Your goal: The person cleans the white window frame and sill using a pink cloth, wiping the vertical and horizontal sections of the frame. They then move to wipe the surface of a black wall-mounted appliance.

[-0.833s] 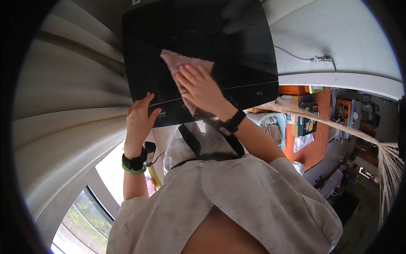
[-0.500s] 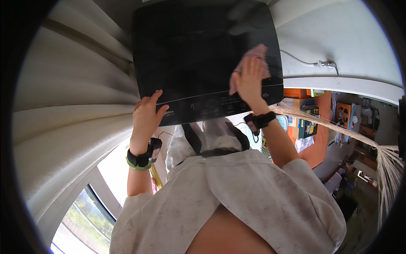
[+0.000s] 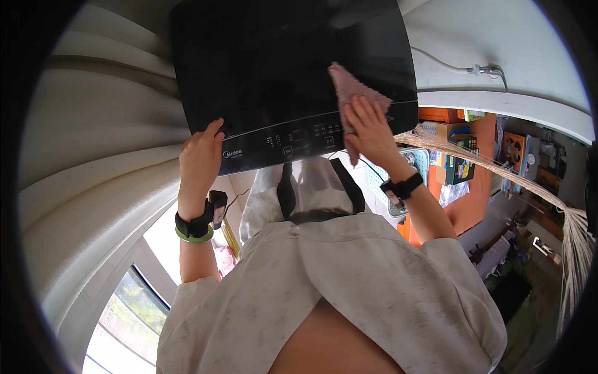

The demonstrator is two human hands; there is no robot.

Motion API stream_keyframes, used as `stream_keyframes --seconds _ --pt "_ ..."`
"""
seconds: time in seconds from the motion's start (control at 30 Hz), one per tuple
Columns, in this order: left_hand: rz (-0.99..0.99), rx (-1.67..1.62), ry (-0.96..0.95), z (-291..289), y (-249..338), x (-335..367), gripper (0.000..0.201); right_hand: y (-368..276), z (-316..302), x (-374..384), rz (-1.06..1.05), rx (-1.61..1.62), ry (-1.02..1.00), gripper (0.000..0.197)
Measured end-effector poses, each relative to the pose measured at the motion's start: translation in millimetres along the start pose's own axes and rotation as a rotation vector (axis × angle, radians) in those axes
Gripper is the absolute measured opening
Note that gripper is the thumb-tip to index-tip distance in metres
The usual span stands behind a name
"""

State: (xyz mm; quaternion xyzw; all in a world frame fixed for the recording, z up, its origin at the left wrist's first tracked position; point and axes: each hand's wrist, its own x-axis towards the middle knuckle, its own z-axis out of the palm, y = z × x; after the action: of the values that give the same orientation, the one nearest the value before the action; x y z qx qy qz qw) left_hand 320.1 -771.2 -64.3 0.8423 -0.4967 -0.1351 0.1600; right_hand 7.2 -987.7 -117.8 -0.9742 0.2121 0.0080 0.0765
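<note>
A glossy black washing machine top [image 3: 261, 68] with a control panel along its near edge lies in front of me. My right hand [image 3: 370, 132] presses a pink cloth [image 3: 354, 87] onto the right part of the panel. Its fingers lie over the cloth's near part, and the far corner spreads across the lid. The thumb hangs by the front edge. My left hand [image 3: 202, 153] rests at the left front corner, fingers stretched onto the surface and holding nothing. Some of its fingers are hidden.
A pale curtain [image 3: 106, 118] hangs close on the left, above a window [image 3: 128, 311]. A tap [image 3: 486, 70] with a hose is on the right wall. A bundle of pale strands [image 3: 498, 167] stretches past boxes [image 3: 458, 159] and a light-green basket [image 3: 418, 163].
My right hand has drawn the cloth nearer, down onto the control panel. My left hand's fingers have come closer together at the corner. The view has shifted slightly.
</note>
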Motion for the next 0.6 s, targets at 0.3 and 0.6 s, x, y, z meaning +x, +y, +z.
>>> stream_keyframes --seconds 0.3,0.6 --pt "0.066 -0.010 0.021 9.0 3.6 -5.6 0.030 -55.1 33.5 34.7 0.442 -0.051 0.277 0.073" --pt "0.251 -0.315 0.291 -64.4 9.3 10.9 0.034 -86.1 11.1 39.6 -0.152 0.073 0.082 0.061"
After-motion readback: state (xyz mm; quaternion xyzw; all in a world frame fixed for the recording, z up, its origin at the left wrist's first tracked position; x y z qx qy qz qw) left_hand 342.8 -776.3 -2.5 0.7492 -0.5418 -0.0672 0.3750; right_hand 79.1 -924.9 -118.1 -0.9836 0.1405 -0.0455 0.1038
